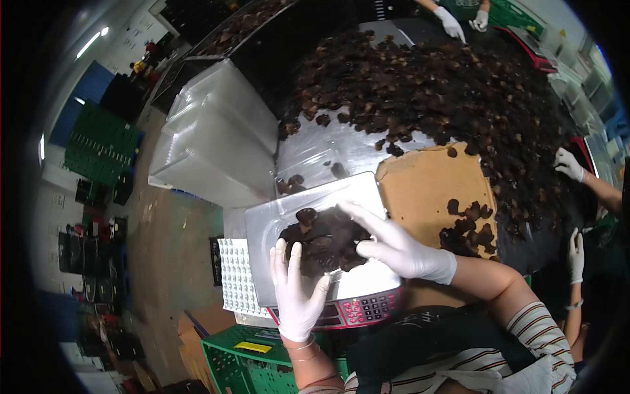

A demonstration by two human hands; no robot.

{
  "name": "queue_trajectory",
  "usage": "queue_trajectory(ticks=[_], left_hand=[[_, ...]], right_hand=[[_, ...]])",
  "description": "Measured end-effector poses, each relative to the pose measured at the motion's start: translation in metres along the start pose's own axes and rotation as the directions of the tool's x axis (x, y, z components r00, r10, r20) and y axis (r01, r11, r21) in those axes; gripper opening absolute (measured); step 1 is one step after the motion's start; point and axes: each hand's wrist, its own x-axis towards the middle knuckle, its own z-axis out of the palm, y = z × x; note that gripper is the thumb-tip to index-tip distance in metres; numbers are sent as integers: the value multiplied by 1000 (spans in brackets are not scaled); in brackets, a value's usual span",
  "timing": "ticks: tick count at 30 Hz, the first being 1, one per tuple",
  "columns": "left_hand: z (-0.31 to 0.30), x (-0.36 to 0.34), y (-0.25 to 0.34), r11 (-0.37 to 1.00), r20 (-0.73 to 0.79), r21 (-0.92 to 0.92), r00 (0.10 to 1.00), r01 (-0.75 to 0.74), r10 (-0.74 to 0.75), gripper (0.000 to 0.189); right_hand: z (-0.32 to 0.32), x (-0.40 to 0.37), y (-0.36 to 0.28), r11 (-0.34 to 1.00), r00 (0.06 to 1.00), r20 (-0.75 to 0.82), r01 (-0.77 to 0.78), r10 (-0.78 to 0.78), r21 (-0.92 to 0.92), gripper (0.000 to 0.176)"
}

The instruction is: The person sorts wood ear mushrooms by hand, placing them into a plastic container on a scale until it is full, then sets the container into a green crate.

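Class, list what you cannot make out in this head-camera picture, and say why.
All in the head view:
Scale display: reading too dark and small.
Label sheet: print too small.
Pan: middle hidden by the dark pieces.
Far person: head cut off by the top edge.
Right hand: fingertips blurred.

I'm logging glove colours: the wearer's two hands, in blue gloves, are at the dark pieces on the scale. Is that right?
Not quite: the head view shows white gloves, not blue, on the left hand and right hand. Both are indeed at the dark pieces on the scale.
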Motion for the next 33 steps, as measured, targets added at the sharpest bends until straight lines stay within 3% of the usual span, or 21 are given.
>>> queue_trajectory(ticks=[1, 3, 5, 7, 9, 10, 13, 14, 16, 19, 22, 23, 24, 25, 27, 29, 30, 32, 33], left_hand=[[-6, -4, -2, 999, -14, -25, 999, 29, -29, 71], [-18, -18, -13, 998, -65, -6, 996, 66, -66, 70], [-32, -30, -24, 989, -156, -32, 977, 146, -149, 67], [-41, -43, -37, 966, -281, -155, 928, 209, -246, 61], [-45, -52, -43, 904, -365, -337, 848, 264, -384, 58], [-47, -53, -44, 905, -409, -338, 826, 257, -387, 55], [-47, -55, -38, 741, -284, -584, 771, 332, -570, 53], [-45, -53, -36, 729, -200, -614, 834, 301, -513, 51], [-30, -47, -31, 629, 21, -660, 846, 412, -532, 49], [-4, -38, -35, 516, 229, -711, 851, 478, -472, 41], [-1, -31, -30, 249, 282, -848, 796, 468, -535, 30], [-2, -31, -31, 160, 312, -869, 771, 467, -556, 30], [-3, -32, -35, 146, 332, -867, 772, 476, -542, 35], [0, -37, -39, 76, 304, -914, 796, 398, -523, 39], [-1, -39, -38, 1, 312, -933, 807, 361, -501, 32], [1, -42, -40, 149, 322, -886, 814, 439, -483, 29], [2, -43, -40, 224, 326, -854, 818, 470, -473, 29], [3, -44, -39, 133, 367, -874, 813, 468, -453, 30], [3, -45, -38, 87, 388, -879, 809, 468, -441, 31]], right_hand=[[-3, 2, -9, 994, 994, -71, -87, 82, -69, 59], [-15, 6, 7, 993, 964, -239, -106, 114, 44, 54], [-35, 10, 18, 992, 934, -354, -6, 52, 130, 50], [-57, 10, 27, 1000, 935, -355, -16, 25, 27, 48], [-63, 13, 24, 981, 899, -394, -169, 193, 95, 48], [-66, 18, 20, 972, 899, -370, -223, 235, 76, 49], [-66, 39, 28, 964, 913, -318, -264, 256, 17, 53], [-68, 48, 35, 955, 921, -277, -295, 273, -37, 54], [-66, 62, 55, 939, 931, -266, -300, 250, -166, 57], [-70, 74, 43, 961, 939, -205, -271, 275, 47, 52], [-73, 63, 17, 967, 990, -54, -111, 127, 229, 44], [-64, 47, -2, 943, 967, -17, -243, 254, 225, 40], [-58, 32, -6, 944, 954, 67, -299, 292, 137, 44], [-57, 18, -6, 969, 954, 176, -245, 244, -16, 51], [-43, -9, -5, 954, 971, 144, -151, 193, -258, 59], [-29, -31, -6, 958, 963, -56, -269, 264, -97, 60], [-27, -36, -7, 931, 937, -47, -350, 347, -105, 57], [-26, -43, -8, 857, 865, -26, -501, 502, -124, 52], [-24, -46, -8, 847, 848, -6, -530, 530, -48, 49]])
